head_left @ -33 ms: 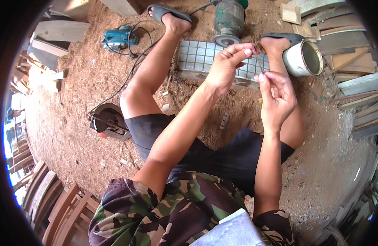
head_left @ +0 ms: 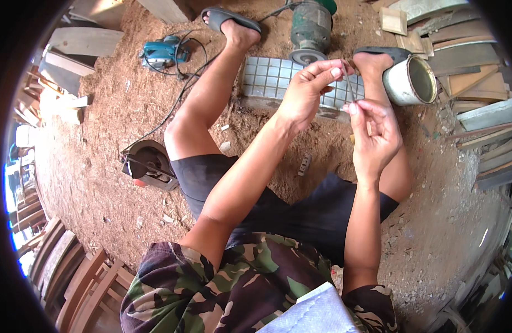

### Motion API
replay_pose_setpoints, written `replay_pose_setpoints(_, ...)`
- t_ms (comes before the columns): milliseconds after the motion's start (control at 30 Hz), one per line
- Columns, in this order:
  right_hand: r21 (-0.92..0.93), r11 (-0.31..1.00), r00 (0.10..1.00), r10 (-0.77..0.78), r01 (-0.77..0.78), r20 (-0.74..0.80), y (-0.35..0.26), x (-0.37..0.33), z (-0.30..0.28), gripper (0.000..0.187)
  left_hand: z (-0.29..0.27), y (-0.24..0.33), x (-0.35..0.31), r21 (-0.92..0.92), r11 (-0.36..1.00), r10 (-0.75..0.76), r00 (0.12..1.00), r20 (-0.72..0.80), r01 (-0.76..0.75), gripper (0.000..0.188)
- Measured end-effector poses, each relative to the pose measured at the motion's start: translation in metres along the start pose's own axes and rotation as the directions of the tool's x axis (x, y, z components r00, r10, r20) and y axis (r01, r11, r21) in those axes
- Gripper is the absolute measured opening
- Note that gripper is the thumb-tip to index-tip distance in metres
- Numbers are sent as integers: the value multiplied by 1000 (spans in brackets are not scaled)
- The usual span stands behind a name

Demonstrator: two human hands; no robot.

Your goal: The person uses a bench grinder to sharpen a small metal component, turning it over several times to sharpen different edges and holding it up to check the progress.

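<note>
Between my two hands is a thin grey rod point(head_left: 348, 84), slim and straight; its exact kind is too small to make out. My left hand point(head_left: 307, 93) pinches the upper end between thumb and fingertips. Lower and to the right, my right hand point(head_left: 375, 126) is closed on the other end with thumb and forefinger, its remaining fingers curled. Just beyond my left fingers stands a green bench grinder point(head_left: 311, 26) with a grey grinding wheel point(head_left: 307, 56). Below both hands lies a white tiled block point(head_left: 267, 77), partly hidden behind them.
A dirty white bucket point(head_left: 397, 83) stands beside my right foot. To the left are a teal power tool point(head_left: 161, 54) with a black cord and a circular saw point(head_left: 149, 164). Wood pieces point(head_left: 478, 83) pile up along the right, chair-like frames point(head_left: 92, 288) at lower left. Sawdust covers the ground.
The thin rod has turned slightly and now shows more plainly between the fingertips. Both hands keep nearly the same place.
</note>
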State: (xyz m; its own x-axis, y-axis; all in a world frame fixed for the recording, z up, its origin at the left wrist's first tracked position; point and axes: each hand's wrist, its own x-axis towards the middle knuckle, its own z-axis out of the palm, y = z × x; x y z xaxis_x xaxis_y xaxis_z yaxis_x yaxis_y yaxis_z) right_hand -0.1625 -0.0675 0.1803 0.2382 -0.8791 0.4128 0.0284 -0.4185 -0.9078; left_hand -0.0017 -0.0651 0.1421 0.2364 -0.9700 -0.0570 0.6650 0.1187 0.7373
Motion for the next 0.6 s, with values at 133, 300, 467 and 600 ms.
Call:
replay_pose_setpoints(133,-10,983,982,-185,186,32,-28,-8,4,19,19,24,-21,-93,995,57,993,104,-48,29)
replay_pose_setpoints(300,-122,937,945,-323,328,58,-55,-12,4,23,38,42,-37,-148,988,81,974,212,-50,35)
replay_pose_setpoints(467,-132,905,914,-396,405,87,-71,-10,0,24,54,49,-41,-134,985,142,946,293,-106,37)
replay_pose_setpoints(600,-128,894,902,-421,430,91,-76,-7,-4,24,61,50,-41,-157,983,139,935,325,-92,38)
